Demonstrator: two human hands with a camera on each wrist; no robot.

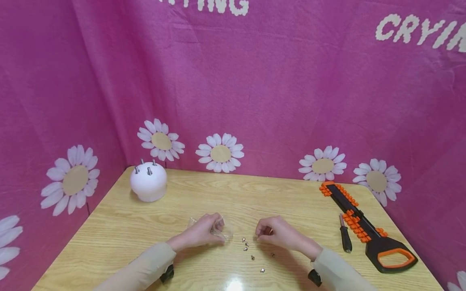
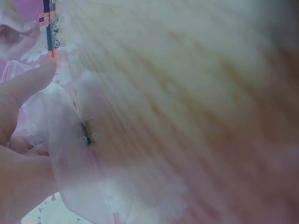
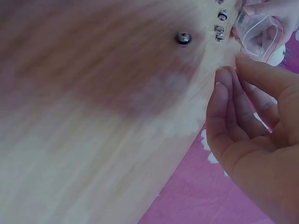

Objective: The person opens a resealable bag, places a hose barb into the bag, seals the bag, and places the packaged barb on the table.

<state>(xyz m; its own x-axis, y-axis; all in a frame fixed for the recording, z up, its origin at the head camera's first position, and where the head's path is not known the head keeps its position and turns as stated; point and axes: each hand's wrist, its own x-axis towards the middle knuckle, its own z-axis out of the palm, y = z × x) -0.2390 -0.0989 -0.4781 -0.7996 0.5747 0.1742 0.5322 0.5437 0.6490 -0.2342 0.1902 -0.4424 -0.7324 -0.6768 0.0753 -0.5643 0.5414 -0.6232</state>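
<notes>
Bits of metal [image 1: 253, 257], 6 in the head view, lay loose on the table [image 1: 204, 190] near the right hand [image 1: 277, 233], whose fingers curled toward the thumb, though whether they held a piece could not be told. The left hand [image 1: 201, 231] gripped a clear bag [image 3: 260, 38]; a fingertip pinch and a steady, wide bag mouth seemed best for bits so small.
</notes>
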